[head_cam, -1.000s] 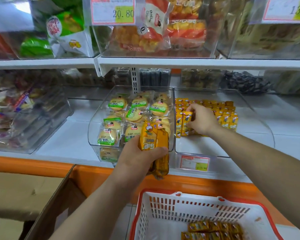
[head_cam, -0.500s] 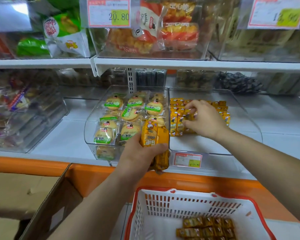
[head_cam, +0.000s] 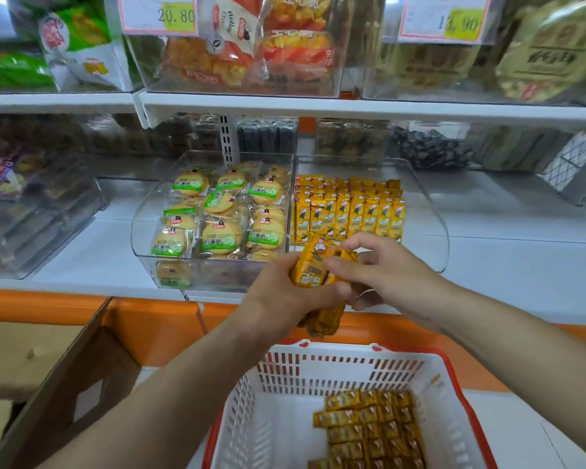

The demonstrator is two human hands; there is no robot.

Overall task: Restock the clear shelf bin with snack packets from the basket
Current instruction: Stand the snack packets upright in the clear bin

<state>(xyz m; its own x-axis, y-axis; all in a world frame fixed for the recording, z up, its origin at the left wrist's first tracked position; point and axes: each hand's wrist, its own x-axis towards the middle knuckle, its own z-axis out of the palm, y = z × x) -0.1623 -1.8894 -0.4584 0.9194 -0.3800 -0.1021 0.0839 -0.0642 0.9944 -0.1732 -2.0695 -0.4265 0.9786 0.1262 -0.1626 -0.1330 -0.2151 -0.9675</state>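
Note:
My left hand (head_cam: 285, 292) grips a bundle of yellow-orange snack packets (head_cam: 313, 267) in front of the shelf edge. My right hand (head_cam: 383, 269) has its fingers curled onto the top of that same bundle, pinching a packet. Behind both hands stands the clear shelf bin (head_cam: 430, 211), with rows of the same yellow packets (head_cam: 349, 208) standing upright in its back part. Below, the white basket with a red rim (head_cam: 318, 370) holds several more yellow packets (head_cam: 369, 431) lying flat.
A second clear bin (head_cam: 142, 231) of round green-labelled biscuits sits left of the target bin. More clear bins fill the upper shelf (head_cam: 318, 108). An open cardboard box (head_cam: 65, 384) stands at lower left, beside the basket.
My right hand has drawn back out of the clear bin and come down onto the bundle in my left hand. The left hand shifted slightly right and down.

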